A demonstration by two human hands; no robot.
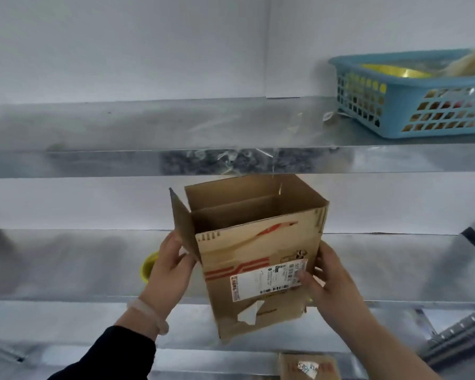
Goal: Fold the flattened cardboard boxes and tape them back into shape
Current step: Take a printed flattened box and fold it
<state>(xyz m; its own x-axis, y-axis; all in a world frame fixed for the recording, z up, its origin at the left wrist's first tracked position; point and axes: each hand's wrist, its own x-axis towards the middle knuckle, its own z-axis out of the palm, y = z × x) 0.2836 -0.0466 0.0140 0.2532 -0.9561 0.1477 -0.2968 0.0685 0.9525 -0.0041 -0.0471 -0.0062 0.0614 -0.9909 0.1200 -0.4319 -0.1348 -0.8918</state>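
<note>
The box [247, 253] is held up in the air between both hands, in front of a set of metal shelves, its open top just below the front edge of the upper shelf [121, 127]. It is already opened out into a rectangular tube and tilts slightly, the top leaning away to the right. One side flap [180, 218] stands up at its left corner. Its near wall carries red stripes, a white shipping label [266, 278] and a torn patch low down.

The left hand [170, 267] grasps the box's left side, thumb on the near edge below the flap and fingers wrapped round the wall. A pale bracelet [148, 314] sits on that wrist above a dark sleeve [115, 355]. The right hand [329, 278] grasps the right side, thumb pressed on the end of the label and fingers curled behind the right wall.

A yellow object [148, 266], partly hidden by the left hand, lies on the middle shelf [66, 264]; what it is cannot be told. A blue basket [422, 105] stands at the right end of the upper shelf, holding something yellow and some pale stringy material. Scraps of clear tape [231, 157] cling to that shelf's front edge. Another piece of cardboard [307, 366] lies at the bottom, below the box.
</note>
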